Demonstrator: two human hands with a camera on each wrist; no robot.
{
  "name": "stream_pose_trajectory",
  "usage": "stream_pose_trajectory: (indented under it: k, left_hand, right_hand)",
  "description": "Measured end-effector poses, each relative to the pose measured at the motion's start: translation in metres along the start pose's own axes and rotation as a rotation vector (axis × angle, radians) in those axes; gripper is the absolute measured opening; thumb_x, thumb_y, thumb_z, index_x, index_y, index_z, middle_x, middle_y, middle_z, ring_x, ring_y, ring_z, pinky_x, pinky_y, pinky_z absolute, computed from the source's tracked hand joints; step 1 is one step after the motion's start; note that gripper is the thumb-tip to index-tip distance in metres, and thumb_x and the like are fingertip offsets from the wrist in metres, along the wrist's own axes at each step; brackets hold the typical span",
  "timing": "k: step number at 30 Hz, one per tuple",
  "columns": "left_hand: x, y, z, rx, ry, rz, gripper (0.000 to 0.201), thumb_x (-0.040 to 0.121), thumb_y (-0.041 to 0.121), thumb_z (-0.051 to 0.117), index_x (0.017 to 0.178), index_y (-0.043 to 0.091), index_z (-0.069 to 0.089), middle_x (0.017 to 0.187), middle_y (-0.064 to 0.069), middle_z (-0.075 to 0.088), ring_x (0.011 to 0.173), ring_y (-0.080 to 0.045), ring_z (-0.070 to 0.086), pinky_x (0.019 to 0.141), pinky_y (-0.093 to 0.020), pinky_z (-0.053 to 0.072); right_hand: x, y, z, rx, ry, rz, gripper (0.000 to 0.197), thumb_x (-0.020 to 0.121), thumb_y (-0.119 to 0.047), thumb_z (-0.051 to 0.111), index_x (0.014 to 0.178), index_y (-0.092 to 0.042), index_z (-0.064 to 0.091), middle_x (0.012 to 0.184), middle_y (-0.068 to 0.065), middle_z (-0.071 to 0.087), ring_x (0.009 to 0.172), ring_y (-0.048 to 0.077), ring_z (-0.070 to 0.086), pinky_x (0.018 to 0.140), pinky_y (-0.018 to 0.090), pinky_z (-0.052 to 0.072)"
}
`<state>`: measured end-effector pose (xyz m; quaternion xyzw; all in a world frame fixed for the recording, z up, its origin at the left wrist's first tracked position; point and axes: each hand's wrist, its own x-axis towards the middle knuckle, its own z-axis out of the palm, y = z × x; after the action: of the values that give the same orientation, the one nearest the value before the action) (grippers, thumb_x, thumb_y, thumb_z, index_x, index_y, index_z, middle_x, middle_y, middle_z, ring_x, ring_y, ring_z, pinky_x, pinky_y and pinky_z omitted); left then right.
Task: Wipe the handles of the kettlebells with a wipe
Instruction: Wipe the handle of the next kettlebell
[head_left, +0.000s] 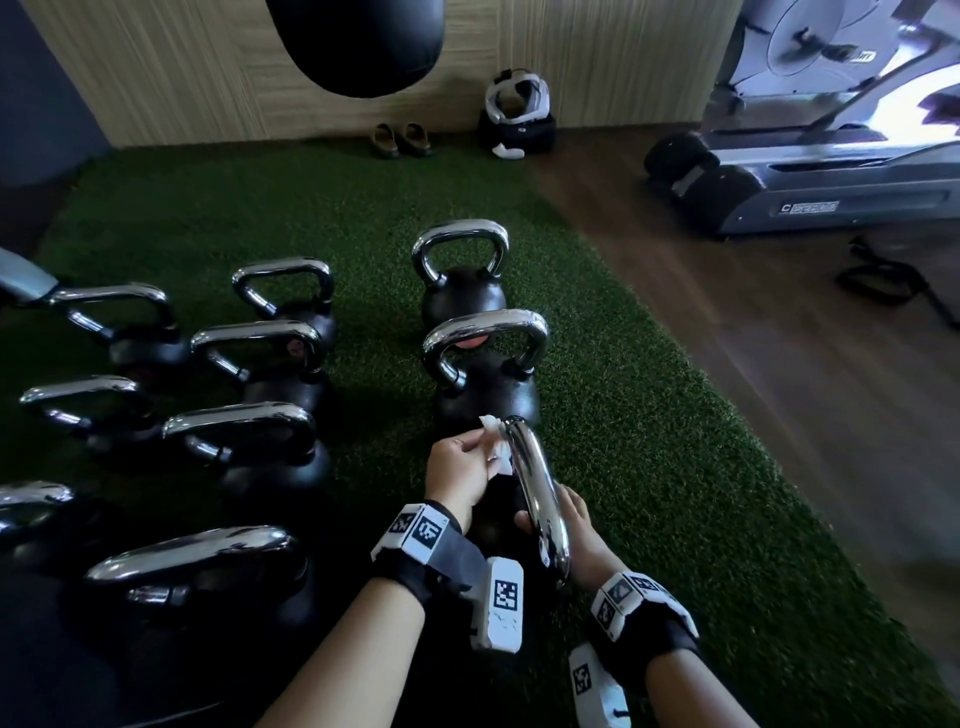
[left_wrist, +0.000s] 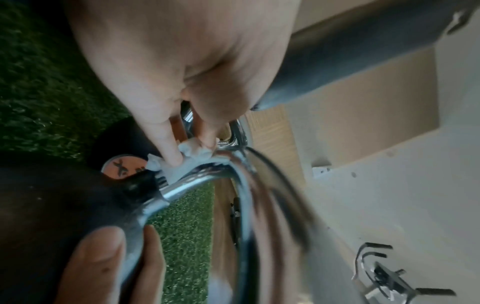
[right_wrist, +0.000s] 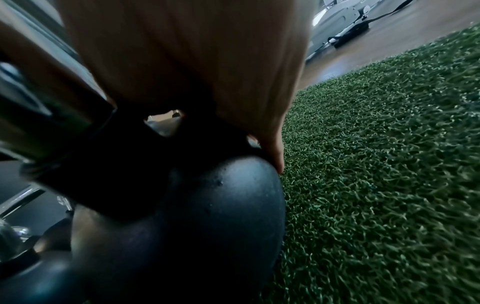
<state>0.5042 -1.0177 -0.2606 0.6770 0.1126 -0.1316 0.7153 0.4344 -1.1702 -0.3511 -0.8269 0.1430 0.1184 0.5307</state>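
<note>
On the green turf the nearest kettlebell (head_left: 498, 525) of the right-hand row stands with its chrome handle (head_left: 537, 493) running away from me. My left hand (head_left: 488, 447) pinches a crumpled white wipe (head_left: 496, 441) against the far bend of that handle. The left wrist view shows the fingertips (left_wrist: 174, 158) pressing the wipe (left_wrist: 193, 154) onto the chrome handle (left_wrist: 200, 181). My right hand (head_left: 550, 519) grips the near leg of the handle, thumb on one side and fingers on the other. The right wrist view is filled by the palm and the black kettlebell body (right_wrist: 207, 216).
Two more kettlebells (head_left: 483, 358) stand just beyond, and several others (head_left: 249, 441) fill two rows to the left. A punching bag (head_left: 358, 41) hangs overhead. Shoes (head_left: 400, 139) and a headset on a bag (head_left: 514, 119) sit by the wall. A treadmill (head_left: 810, 171) stands on the wooden floor (head_left: 779, 364) at right.
</note>
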Motion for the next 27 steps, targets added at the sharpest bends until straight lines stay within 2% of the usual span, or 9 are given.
stream_pose_trajectory:
  k: [2,6,9,13,16,19,22,25,27]
  left_hand:
    - [-0.017,0.007,0.002,-0.076,0.008,0.031,0.023,0.101,0.017,0.066,0.083,0.016,0.082,0.095,-0.013,0.078,0.095,-0.019,0.072,0.087,-0.028,0.061]
    - [-0.052,-0.008,-0.004,0.038,-0.031,0.222,0.019,0.096,0.029,0.072,0.104,0.016,0.083,0.101,-0.002,0.081,0.102,-0.019,0.076,0.097,-0.043,0.059]
    - [-0.046,-0.009,-0.005,0.097,0.042,0.261,0.023,0.089,0.031,0.080,0.108,0.019,0.081,0.105,0.007,0.080,0.105,-0.008,0.074,0.103,-0.038,0.056]
    - [-0.030,0.002,0.000,-0.068,0.064,0.161,0.018,0.090,0.022,0.080,0.107,0.019,0.081,0.103,0.000,0.081,0.103,-0.015,0.076,0.101,-0.043,0.058]
    - [-0.055,-0.003,0.001,-0.165,0.052,0.119,0.018,0.089,0.012,0.079,0.108,0.012,0.080,0.106,-0.007,0.080,0.102,-0.024,0.076,0.088,-0.034,0.062]
    - [-0.092,-0.019,0.000,-0.228,-0.004,0.115,0.023,0.086,0.009,0.080,0.108,0.006,0.079,0.102,-0.009,0.080,0.099,-0.024,0.077,0.090,-0.035,0.061]
    - [-0.102,-0.026,-0.004,-0.245,-0.040,0.128,0.022,0.086,0.005,0.078,0.108,0.003,0.078,0.101,-0.010,0.080,0.098,-0.022,0.078,0.090,-0.032,0.062]
    - [-0.104,-0.031,-0.010,-0.258,-0.097,0.133,0.020,0.084,0.006,0.078,0.104,0.006,0.080,0.101,-0.012,0.080,0.097,-0.024,0.078,0.088,-0.031,0.062]
    - [-0.109,-0.042,-0.019,-0.172,-0.167,0.176,0.016,0.080,0.014,0.080,0.094,0.018,0.084,0.097,-0.010,0.081,0.093,-0.021,0.078,0.086,-0.031,0.062]
  right_hand:
    - [0.003,0.003,0.004,0.004,0.017,0.015,0.071,0.091,-0.026,0.076,0.150,-0.036,0.037,0.161,0.007,0.022,0.152,0.024,0.024,0.125,0.042,0.026]
    - [0.009,0.011,0.006,-0.037,0.034,0.010,0.076,0.089,-0.036,0.077,0.153,-0.034,0.037,0.159,0.002,0.026,0.150,0.017,0.023,0.125,0.035,0.023]
    - [0.012,0.016,0.007,-0.045,0.046,0.019,0.073,0.089,-0.036,0.077,0.151,-0.036,0.040,0.152,-0.004,0.030,0.143,0.012,0.028,0.123,0.034,0.025]
    - [0.007,0.016,0.006,0.078,0.006,0.009,0.050,0.089,-0.044,0.065,0.130,-0.065,0.045,0.154,-0.007,0.037,0.145,0.018,0.039,0.120,0.043,0.037]
    - [0.003,0.011,0.006,0.062,0.011,-0.003,0.059,0.092,-0.035,0.071,0.145,-0.039,0.045,0.152,-0.005,0.029,0.147,0.017,0.029,0.124,0.042,0.030]
    - [-0.007,-0.005,0.002,0.124,-0.009,-0.020,0.061,0.092,-0.039,0.063,0.148,-0.029,0.040,0.160,0.008,0.032,0.150,0.026,0.031,0.123,0.032,0.026]
    - [-0.016,-0.018,-0.004,0.143,-0.026,0.037,0.098,0.064,-0.062,0.057,0.152,-0.025,0.033,0.161,0.011,0.024,0.152,0.025,0.025,0.126,0.038,0.021]
    - [-0.020,-0.019,-0.004,0.055,-0.039,-0.026,0.114,0.056,-0.066,0.052,0.157,-0.020,0.028,0.162,0.010,0.021,0.151,0.025,0.024,0.126,0.039,0.021]
    - [-0.021,-0.021,-0.004,0.067,-0.027,-0.023,0.118,0.052,-0.070,0.048,0.157,-0.019,0.029,0.162,0.009,0.022,0.152,0.025,0.023,0.126,0.040,0.020]
